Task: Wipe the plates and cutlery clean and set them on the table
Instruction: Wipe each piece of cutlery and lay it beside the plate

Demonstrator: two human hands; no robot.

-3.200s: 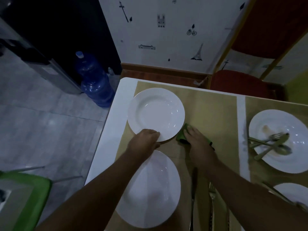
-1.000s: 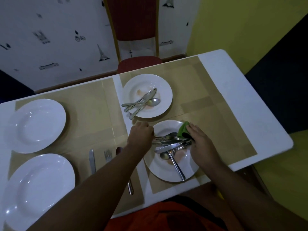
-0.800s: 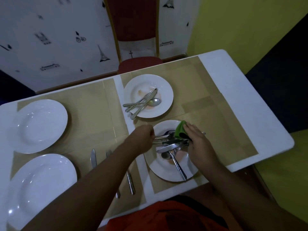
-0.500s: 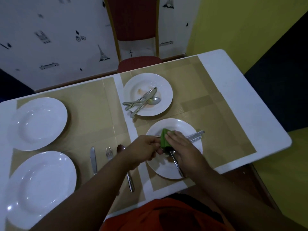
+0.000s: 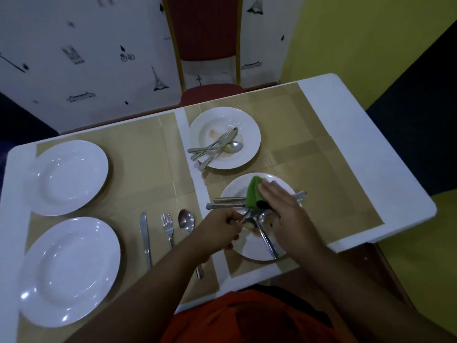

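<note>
A dirty white plate (image 5: 257, 250) lies near the table's front right, with several pieces of cutlery (image 5: 265, 237) crossed on it. My right hand (image 5: 284, 211) lies flat over that cutlery and presses a folded green cloth (image 5: 252, 193) against it. My left hand (image 5: 220, 231) is at the plate's left rim, its fingers pinched on one piece of the cutlery. Behind it a second dirty plate (image 5: 247, 131) holds a knife, fork and spoon (image 5: 215, 147). Two clean plates (image 5: 66, 177) (image 5: 69, 268) sit at the left.
A knife (image 5: 146, 236), fork (image 5: 167, 227) and spoon (image 5: 186, 220) lie side by side on the tan placemat (image 5: 138, 174) between the plates. A red chair (image 5: 207, 28) stands at the table's far side. The white table edge (image 5: 366, 149) runs along the right.
The view swung from the clean plates to the dirty ones. Over the last half second my right hand slid the cloth up and to the right across the cutlery while my left hand kept its pinch.
</note>
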